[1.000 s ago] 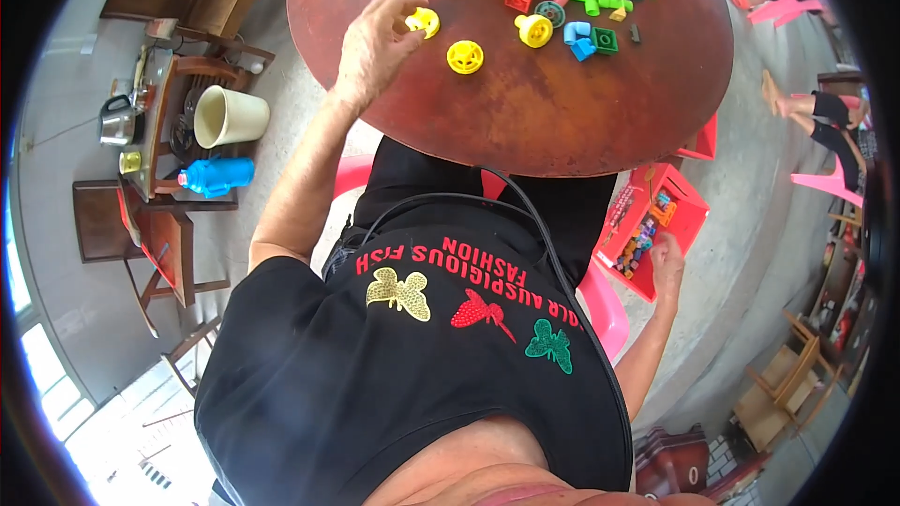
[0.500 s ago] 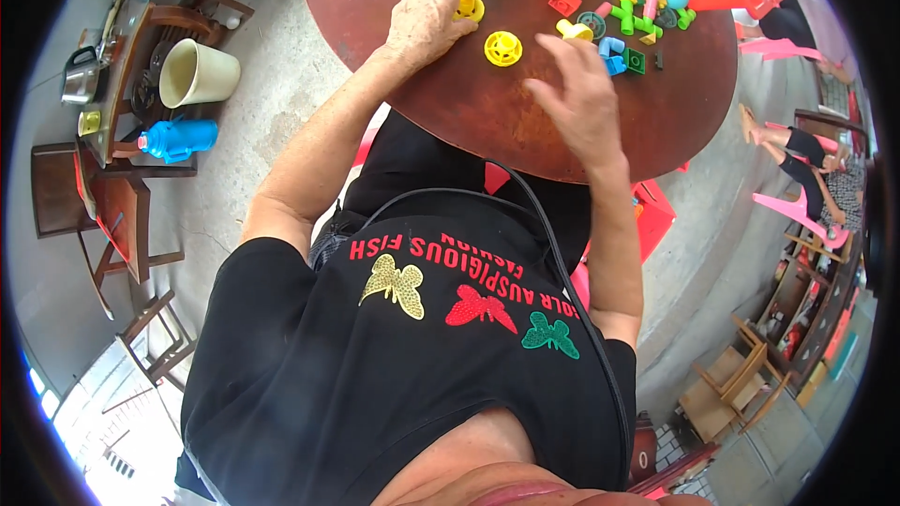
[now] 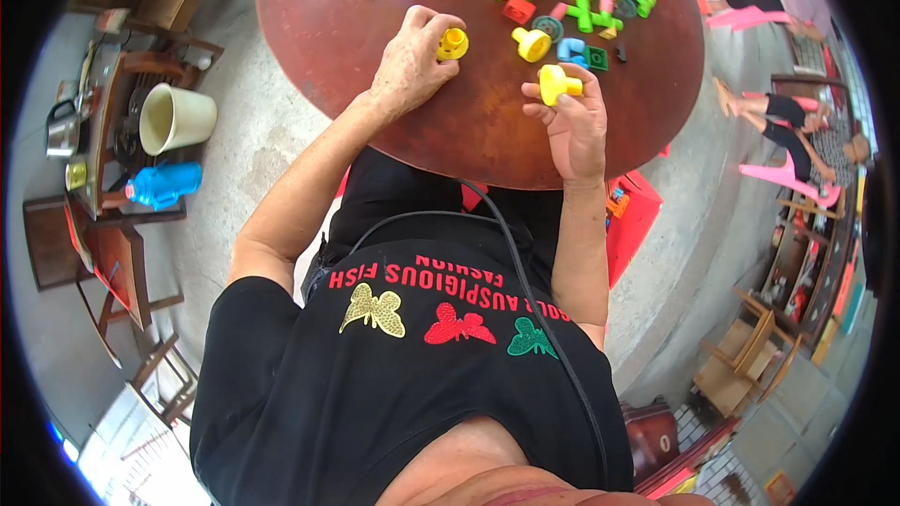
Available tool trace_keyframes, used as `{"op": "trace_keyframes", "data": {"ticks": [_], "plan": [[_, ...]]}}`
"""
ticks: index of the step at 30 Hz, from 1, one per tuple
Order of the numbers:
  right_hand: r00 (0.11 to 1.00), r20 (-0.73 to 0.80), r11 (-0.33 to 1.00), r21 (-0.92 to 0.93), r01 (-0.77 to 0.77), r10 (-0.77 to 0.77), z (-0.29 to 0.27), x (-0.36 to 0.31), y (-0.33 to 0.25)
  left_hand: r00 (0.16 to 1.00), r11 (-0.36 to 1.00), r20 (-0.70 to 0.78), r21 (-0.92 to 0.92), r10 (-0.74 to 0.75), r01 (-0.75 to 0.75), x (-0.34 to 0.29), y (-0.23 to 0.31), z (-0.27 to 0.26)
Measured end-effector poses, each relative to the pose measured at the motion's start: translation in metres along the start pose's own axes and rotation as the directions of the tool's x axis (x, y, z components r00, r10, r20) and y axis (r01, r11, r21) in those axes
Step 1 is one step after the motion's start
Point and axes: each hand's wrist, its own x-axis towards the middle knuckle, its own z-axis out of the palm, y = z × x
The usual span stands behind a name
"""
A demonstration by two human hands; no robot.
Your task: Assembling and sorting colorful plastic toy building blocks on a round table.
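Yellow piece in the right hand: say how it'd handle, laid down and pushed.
Laid sideways, the yellow piece would probably curve as it rolls: its disc is wider than its stem. Its smooth plastic look suggests stiffness and little weight.

We are looking over a grey floor (image 3: 244,136) at wooden chairs (image 3: 124,248) near a grey wall (image 3: 42,167), while white light (image 3: 141,468) (quite dazzling) is flooding the lower left.
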Motion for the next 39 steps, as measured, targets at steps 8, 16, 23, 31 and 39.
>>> {"op": "trace_keyframes", "data": {"ticks": [8,16,23,31,39], "plan": [[0.990,-0.134,0.999,0.003,0.043,-0.042,-0.031,-0.017,0.007,0.994,0.991,0.043,0.088,0.099,-0.103,0.015,0.022,0.032],[0.829,-0.206,0.701,-0.657,0.277,-0.521,-0.052,-0.027,-0.037,0.940,0.921,0.005,0.198,0.340,-0.334,0.032,0.055,0.066],[0.474,-0.475,0.670,-0.567,0.480,-0.741,-0.138,-0.039,-0.133,0.909,0.842,0.061,0.355,0.413,-0.406,0.038,0.056,0.089],[0.603,-0.666,0.816,-0.014,0.578,-0.439,-0.104,-0.015,-0.112,0.982,0.949,0.016,0.255,0.190,-0.188,0.031,0.070,0.080],[0.637,0.713,0.839,-0.129,0.529,-0.292,0.230,0.047,-0.111,0.963,0.921,-0.180,0.370,0.199,-0.121,0.041,0.046,0.087]]}}
